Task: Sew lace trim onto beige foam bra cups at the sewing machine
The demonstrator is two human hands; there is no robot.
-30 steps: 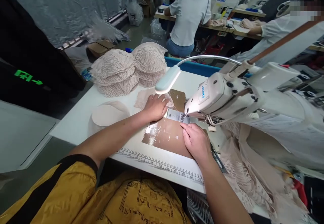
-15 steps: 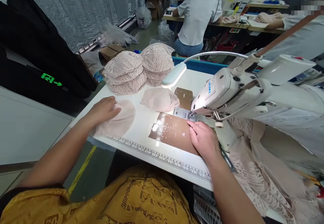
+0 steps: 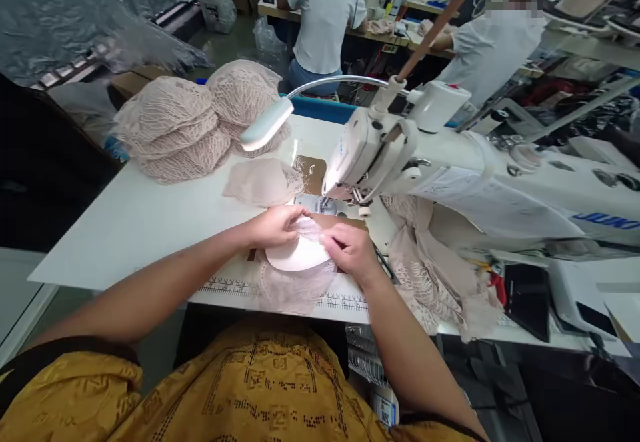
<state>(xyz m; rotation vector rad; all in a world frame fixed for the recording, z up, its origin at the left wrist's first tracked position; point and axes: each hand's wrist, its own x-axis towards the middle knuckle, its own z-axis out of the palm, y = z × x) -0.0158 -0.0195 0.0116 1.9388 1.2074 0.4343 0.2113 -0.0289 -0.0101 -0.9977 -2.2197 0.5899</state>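
Just in front of the sewing machine's needle area, a bra cup (image 3: 299,257) with a white face and sheer pale-pink lace hangs between my two hands. My left hand (image 3: 275,226) pinches its upper left edge, thumb and fingers together. On the right side, my right hand (image 3: 351,249) grips the edge with curled fingers. Sheer fabric from the cup spreads down over the ruler strip (image 3: 227,287) at the table's front. Behind my left hand, another lace cup (image 3: 263,182) lies on the table beside the sewing machine (image 3: 345,155).
Two stacks of lace cups (image 3: 167,129) stand at the back left. A lamp (image 3: 267,122) on a bent arm reaches over the table. Lace fabric (image 3: 425,282) is heaped right of the machine, near a black tablet-like object (image 3: 527,302). Two people sit at machines beyond.
My left hand has come from the sheer piece at the left to the machine front. Both hands now grip a cup there; my right hand has lifted off the brown plate. The view has turned right.
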